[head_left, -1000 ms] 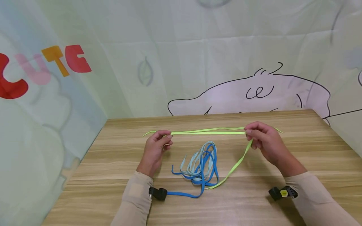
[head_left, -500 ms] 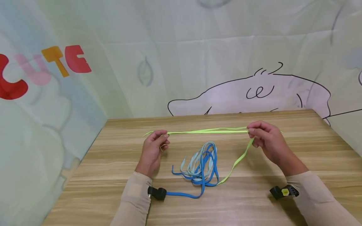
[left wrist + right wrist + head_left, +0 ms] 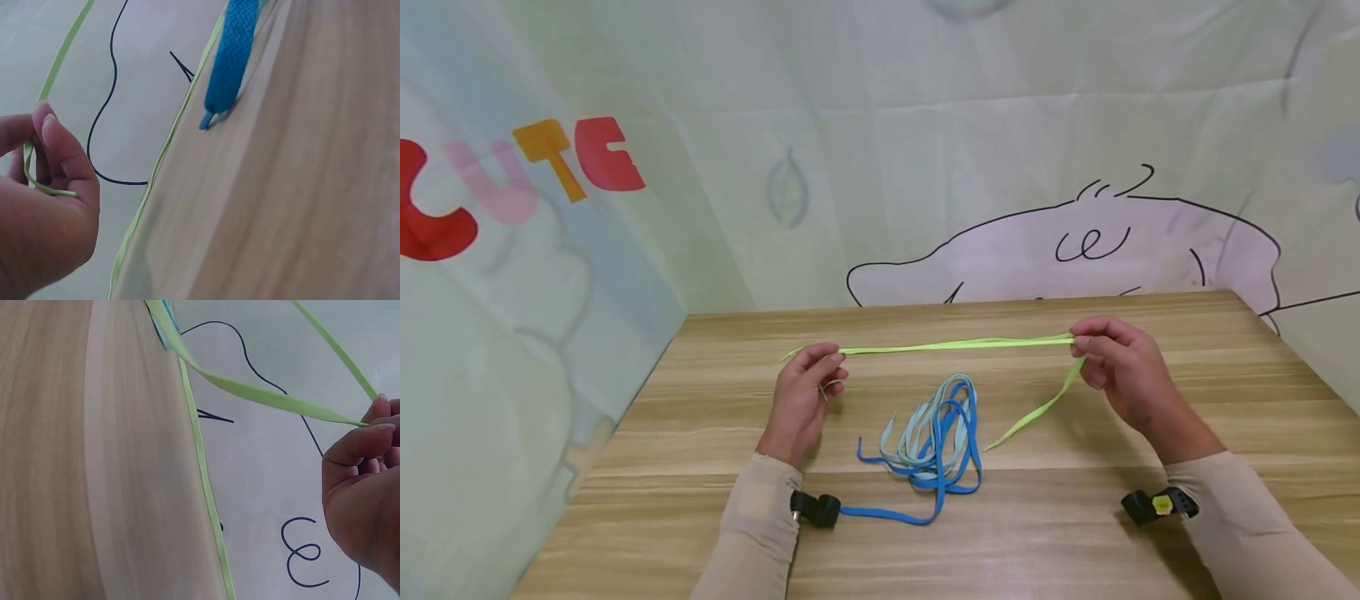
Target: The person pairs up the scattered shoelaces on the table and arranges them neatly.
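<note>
Pinched green lace (image 3: 64, 50), left hand (image 3: 801, 396) plus right hand (image 3: 1126, 375).
Saw right hand cropped, wrist view; barely distinguished second green lace (image 3: 205, 472), head view.

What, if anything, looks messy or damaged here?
Compared with the flat lime fabric lace held straight, the flat blue lace and flat pale-blue lace look untidy, overlapping in loose loops on the wood-grain table. Nothing looks spilled or damaged.

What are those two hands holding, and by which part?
A yellow-green lace, stretched between them: the left hand pinches it near one end, the right hand farther along, with the other end dangling.
</note>
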### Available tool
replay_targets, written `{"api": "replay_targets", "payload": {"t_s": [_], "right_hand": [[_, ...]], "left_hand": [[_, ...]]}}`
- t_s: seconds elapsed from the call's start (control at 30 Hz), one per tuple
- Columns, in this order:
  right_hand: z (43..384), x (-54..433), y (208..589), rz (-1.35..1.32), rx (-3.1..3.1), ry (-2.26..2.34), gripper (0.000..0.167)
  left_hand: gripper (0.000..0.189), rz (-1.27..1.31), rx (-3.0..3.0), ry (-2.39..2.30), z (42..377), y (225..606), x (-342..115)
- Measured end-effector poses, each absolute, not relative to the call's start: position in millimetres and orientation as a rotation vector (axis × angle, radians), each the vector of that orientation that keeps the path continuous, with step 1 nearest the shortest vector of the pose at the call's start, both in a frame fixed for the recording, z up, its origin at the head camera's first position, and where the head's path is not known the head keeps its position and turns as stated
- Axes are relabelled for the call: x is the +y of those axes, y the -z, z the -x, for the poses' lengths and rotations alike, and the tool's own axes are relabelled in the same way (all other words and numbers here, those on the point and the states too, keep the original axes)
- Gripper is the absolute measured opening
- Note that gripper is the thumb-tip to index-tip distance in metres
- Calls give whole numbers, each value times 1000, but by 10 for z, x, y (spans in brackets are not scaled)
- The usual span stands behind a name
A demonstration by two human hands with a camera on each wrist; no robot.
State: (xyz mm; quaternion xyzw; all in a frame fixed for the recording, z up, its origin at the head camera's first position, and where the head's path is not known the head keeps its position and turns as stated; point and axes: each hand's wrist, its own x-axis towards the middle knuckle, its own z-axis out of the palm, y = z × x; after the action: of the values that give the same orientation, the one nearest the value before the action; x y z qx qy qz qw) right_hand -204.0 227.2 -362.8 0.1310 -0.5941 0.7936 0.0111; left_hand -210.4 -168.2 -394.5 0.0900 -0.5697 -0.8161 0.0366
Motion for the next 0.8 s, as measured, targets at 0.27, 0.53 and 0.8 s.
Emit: {"api": "replay_targets", "payload": {"t_s": [0.27, 0.53, 0.8], "right_hand": [[2065, 2327, 3655, -362, -1803, -2503, 22], [2109, 2388, 3663, -263, -1783, -2528, 19], [2147, 2582, 3665, -166, -1859, -2455, 11]], "left_hand": [[25, -298, -1733, 2506, 2111, 3969, -1711], [19, -327, -1693, 2528, 2123, 3970, -1748], [26, -335, -1707, 2527, 2120, 3980, -1763]]}}
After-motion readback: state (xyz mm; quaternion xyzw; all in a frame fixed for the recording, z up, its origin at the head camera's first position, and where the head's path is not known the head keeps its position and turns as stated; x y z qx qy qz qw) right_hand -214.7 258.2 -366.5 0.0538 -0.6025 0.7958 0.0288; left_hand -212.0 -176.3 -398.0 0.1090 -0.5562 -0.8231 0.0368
